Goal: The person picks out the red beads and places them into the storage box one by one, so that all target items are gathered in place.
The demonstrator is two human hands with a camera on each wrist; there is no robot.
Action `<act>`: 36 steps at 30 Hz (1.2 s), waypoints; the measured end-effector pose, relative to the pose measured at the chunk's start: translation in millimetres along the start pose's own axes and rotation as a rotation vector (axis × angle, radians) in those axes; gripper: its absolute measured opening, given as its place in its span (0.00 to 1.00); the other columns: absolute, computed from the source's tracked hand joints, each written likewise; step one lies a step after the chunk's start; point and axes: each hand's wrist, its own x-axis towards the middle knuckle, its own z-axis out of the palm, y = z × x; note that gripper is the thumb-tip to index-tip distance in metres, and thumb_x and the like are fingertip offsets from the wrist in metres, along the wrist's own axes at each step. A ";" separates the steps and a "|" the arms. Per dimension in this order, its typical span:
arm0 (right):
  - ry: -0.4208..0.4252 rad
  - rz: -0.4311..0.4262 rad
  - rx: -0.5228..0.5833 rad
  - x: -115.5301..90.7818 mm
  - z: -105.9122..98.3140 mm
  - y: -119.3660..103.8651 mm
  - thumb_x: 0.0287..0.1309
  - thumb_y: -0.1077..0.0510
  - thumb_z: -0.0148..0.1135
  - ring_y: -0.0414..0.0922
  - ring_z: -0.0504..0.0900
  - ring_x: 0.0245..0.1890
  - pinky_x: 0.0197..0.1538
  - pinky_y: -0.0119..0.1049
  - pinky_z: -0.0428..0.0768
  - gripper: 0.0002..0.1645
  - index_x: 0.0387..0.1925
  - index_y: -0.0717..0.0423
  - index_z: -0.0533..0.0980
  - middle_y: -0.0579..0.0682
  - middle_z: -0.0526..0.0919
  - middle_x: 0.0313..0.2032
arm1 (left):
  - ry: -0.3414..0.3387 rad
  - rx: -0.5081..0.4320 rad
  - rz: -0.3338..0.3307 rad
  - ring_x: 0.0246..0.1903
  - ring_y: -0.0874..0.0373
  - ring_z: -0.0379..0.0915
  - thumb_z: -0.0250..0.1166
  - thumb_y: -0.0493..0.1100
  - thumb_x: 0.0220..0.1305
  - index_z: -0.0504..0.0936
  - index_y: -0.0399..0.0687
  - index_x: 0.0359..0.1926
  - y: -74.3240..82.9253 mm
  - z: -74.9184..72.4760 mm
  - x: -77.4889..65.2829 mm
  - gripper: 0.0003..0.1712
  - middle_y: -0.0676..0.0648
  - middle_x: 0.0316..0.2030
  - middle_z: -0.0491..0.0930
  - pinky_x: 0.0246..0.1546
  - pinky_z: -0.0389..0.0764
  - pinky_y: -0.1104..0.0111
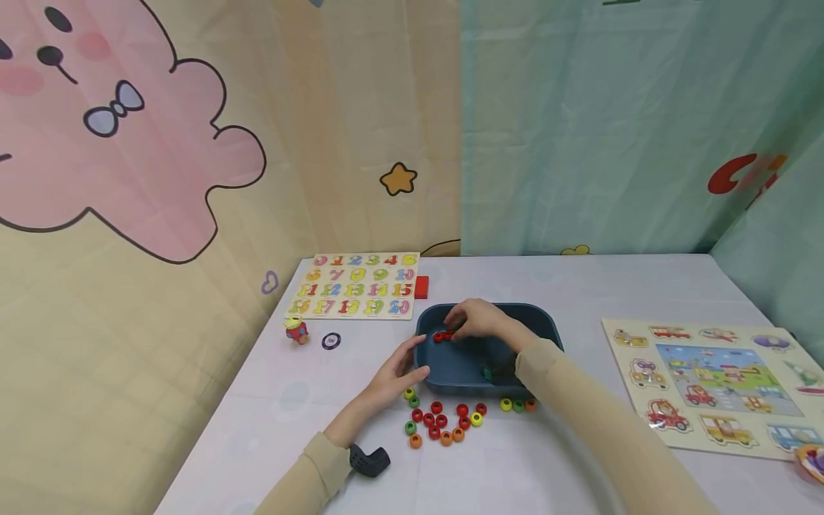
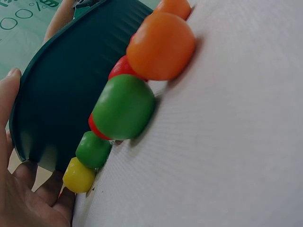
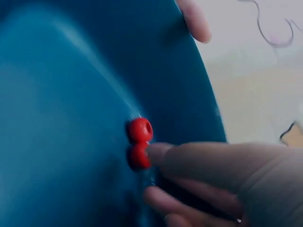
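At my far left, a number puzzle board (image 1: 354, 286) lies towards the back, a red block (image 1: 421, 287) at its right edge. Nearer me stand a small toy figure (image 1: 297, 331) in red and blue and, just beside it, a dark round chip (image 1: 331, 341). My left hand (image 1: 391, 370) rests against the outside of the left end of a blue plastic bin (image 1: 450, 383), fingers extended rather than clenched. Loose wooden beads (image 1: 440, 420), in red, orange, yellow and green, are scattered on the table in front of the bin. Inside, by its left wall, sit two touching red beads (image 3: 140, 130). My right hand (image 1: 481, 319) reaches in over them: one fingertip touches the lower bead, and my other visible fingers are parted from it, not grasping. Well off to the right lies a vehicle puzzle board (image 1: 727, 379).
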 end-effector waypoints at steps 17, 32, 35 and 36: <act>0.184 -0.260 0.126 -120.5 -5.5 -30.8 0.50 0.50 0.64 0.33 0.75 0.26 0.28 0.29 0.77 0.15 0.41 0.44 0.77 0.37 0.80 0.36 | 0.004 0.003 -0.003 0.65 0.54 0.45 0.59 0.52 0.58 0.56 0.63 0.65 -0.9 0.5 0.6 0.35 0.52 0.67 0.48 0.60 0.56 0.58; 0.203 -0.159 0.134 -156.3 65.1 -9.8 0.48 0.58 0.66 0.31 0.66 0.13 0.16 0.26 0.69 0.18 0.44 0.48 0.78 0.34 0.72 0.16 | -0.042 -0.019 0.003 0.65 0.51 0.44 0.57 0.49 0.61 0.51 0.54 0.68 8.9 -3.4 0.0 0.37 0.50 0.67 0.47 0.59 0.58 0.57; 0.245 -0.132 0.080 -154.7 73.7 -7.9 0.47 0.57 0.66 0.31 0.64 0.12 0.15 0.25 0.66 0.18 0.44 0.46 0.78 0.33 0.69 0.16 | -0.049 -0.027 0.005 0.65 0.47 0.43 0.56 0.47 0.62 0.50 0.50 0.67 20.4 -2.0 -3.5 0.36 0.45 0.67 0.46 0.60 0.56 0.55; 0.260 -0.124 0.062 -154.3 75.9 -7.7 0.47 0.57 0.66 0.31 0.63 0.12 0.15 0.25 0.66 0.18 0.43 0.45 0.78 0.33 0.69 0.16 | -0.050 -0.033 0.007 0.65 0.47 0.43 0.56 0.46 0.62 0.51 0.48 0.67 22.9 -1.6 -4.5 0.36 0.44 0.67 0.46 0.60 0.55 0.55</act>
